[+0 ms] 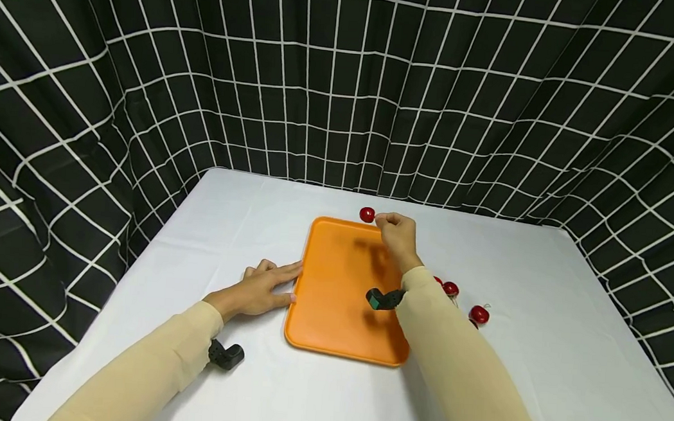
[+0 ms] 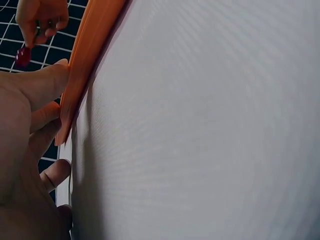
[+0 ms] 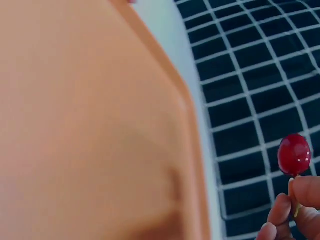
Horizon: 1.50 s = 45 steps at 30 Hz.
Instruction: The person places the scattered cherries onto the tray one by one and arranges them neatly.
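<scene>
Between thumb and fingertips my right hand (image 1: pixel 398 237) pinches a red cherry (image 1: pixel 367 215) by its stem, over the far right corner of an orange tray (image 1: pixel 346 288). The right wrist view shows the glossy cherry (image 3: pixel 294 154) standing out past the fingertips (image 3: pixel 306 192), its short stem between them. My left hand (image 1: pixel 263 288) rests at the tray's left edge, index finger and thumb touching the rim. In the left wrist view, its thumb and fingers (image 2: pixel 47 82) lie against the tray's side (image 2: pixel 87 60).
To the right of the tray, several red cherries lie on the white table, one cherry (image 1: pixel 479 314) with its stem up and another cherry (image 1: pixel 450 288) partly behind the right sleeve. A black curtain (image 1: pixel 344 88) with a white grid surrounds the table's back and sides.
</scene>
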### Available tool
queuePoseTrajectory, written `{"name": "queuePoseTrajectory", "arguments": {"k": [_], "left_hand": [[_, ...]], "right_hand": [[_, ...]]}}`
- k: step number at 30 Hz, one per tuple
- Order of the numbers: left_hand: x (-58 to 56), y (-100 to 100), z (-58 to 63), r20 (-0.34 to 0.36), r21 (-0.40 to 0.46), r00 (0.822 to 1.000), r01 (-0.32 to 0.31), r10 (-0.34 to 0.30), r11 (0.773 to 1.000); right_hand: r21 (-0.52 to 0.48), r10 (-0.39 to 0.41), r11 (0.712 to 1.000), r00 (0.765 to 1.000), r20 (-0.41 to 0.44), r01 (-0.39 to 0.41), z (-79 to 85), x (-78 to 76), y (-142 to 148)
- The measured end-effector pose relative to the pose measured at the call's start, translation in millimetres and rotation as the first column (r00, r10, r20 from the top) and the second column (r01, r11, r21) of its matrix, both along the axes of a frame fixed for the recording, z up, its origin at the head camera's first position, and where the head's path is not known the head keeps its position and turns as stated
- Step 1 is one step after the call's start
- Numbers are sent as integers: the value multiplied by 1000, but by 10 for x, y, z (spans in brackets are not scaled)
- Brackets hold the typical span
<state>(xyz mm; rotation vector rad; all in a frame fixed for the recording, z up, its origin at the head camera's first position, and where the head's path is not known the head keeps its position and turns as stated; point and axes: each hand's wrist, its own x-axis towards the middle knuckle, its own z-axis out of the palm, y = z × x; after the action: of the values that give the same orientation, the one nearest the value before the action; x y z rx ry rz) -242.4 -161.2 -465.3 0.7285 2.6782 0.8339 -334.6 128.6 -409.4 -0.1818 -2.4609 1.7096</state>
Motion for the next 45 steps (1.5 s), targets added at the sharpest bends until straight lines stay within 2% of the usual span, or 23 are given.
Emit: {"name": "queuePoseTrajectory", "arguments": {"k": [9, 12, 18, 24, 32, 38, 45], "left_hand": [[9, 2, 1, -9, -8, 1000, -4, 4, 1000], [9, 1, -5, -11, -14, 1000, -9, 9, 1000], [21, -34, -1, -25, -17, 999, -22, 21, 1000], [43, -36, -5, -18, -11, 1000, -16, 16, 1000], [20, -17, -14, -54, 12, 999, 2, -1, 1000], [20, -15, -21, -55, 14, 998, -5, 6, 1000], [21, -3, -20, -44, 3, 999, -11, 11, 1000]], "right_hand": [[24, -37, 999, 995, 98, 35, -372, -197, -465], [94, -59, 994, 991, 123, 48, -436, -241, -578], [275, -113, 959, 986, 126, 74, -459, -298, -811], [364, -161, 927, 974, 158, 94, -478, -314, -958], [383, -165, 918, 978, 128, 104, -507, -351, -980], [378, -163, 920, 980, 117, 108, -527, -363, -992], [401, -159, 912, 977, 142, 90, -511, -352, -973]]}}
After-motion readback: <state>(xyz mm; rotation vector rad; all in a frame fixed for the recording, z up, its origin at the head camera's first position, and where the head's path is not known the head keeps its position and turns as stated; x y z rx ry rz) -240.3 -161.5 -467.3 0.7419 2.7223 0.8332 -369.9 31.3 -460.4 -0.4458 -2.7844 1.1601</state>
